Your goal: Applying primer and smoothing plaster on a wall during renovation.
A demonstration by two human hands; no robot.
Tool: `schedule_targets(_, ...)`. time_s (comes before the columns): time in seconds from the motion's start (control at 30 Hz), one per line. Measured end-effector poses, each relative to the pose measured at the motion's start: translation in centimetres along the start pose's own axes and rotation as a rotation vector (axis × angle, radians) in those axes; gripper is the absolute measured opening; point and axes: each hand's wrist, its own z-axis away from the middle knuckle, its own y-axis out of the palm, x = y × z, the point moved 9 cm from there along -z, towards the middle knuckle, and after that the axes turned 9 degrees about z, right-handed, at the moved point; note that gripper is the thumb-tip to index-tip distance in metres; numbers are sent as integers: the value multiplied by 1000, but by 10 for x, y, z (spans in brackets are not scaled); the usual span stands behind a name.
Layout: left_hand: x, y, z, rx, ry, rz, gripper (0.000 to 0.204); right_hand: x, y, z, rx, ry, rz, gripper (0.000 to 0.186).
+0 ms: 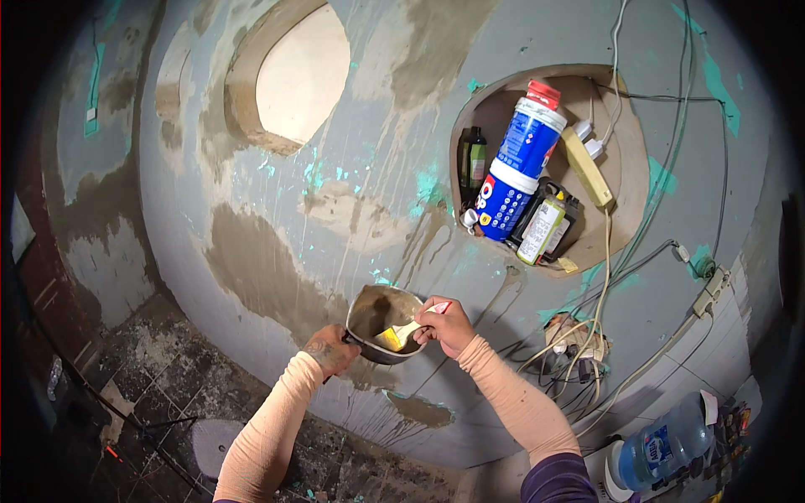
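The right hand (pixel 450 327) grasps a paintbrush (pixel 410 330) by its pale handle, while the left hand (pixel 333 350) clasps the near left edge of a mixing pot (pixel 367 308). The brush's yellowish bristles tilt down inside the pot, whose inner wall is grey-brown and smeared; the right fingers cover part of the handle. The pot is held before a grey wall (pixel 277 189) with brown patches, drip streaks and turquoise flecks. Up and to the right, a rounded niche (pixel 633 180) holds two stacked blue-and-white tubs (pixel 518 172), bottles and a yellowed power strip (pixel 585 165). Tangled cables (pixel 605 277) hang beyond the right forearm, cluttering that side. Farther off stand a large blue water bottle (pixel 667 444), lower right, and dark, stained floor tiles (pixel 163 365), lower left.
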Motion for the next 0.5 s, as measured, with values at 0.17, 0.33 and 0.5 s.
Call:
schedule_targets(0.17, -8, -10, -6, 63, 19, 144, 9, 61, -34, -15, -51, -138, -225, 6)
schedule_targets(0.33, -42, -27, -4, 93, 13, 236, 8, 214, -68, -23, -170, -624, -139, 7)
schedule_targets(0.5, -71, -35, 1, 83, 32, 253, 9, 329, -97, -20, -260, -1039, -49, 7)
